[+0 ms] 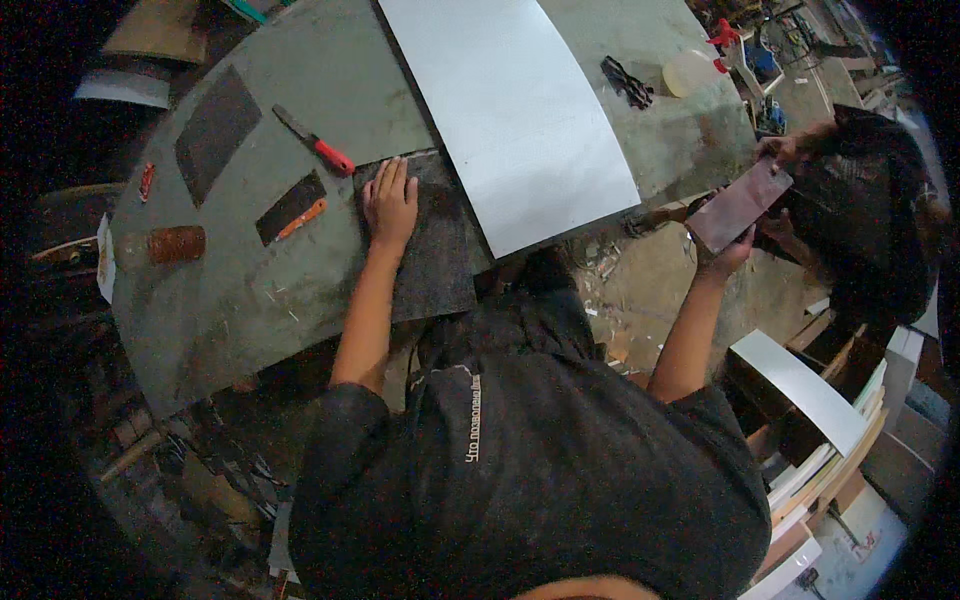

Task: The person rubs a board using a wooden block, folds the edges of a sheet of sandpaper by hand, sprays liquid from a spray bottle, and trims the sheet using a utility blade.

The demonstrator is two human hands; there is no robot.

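Pressing flat, fingers together, the left hand pins the dark sheet on the workbench; the right hand (well off to the right) grips 1 small panel, long axis tilted.

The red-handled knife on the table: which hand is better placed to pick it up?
Probably left. The left hand lies flat on the dark sheet beside the knife; the right hand holds a panel off the table.

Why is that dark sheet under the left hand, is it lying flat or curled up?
Flat. The dark sheet lies spread on the table, with the left hand pressed palm-down on it.
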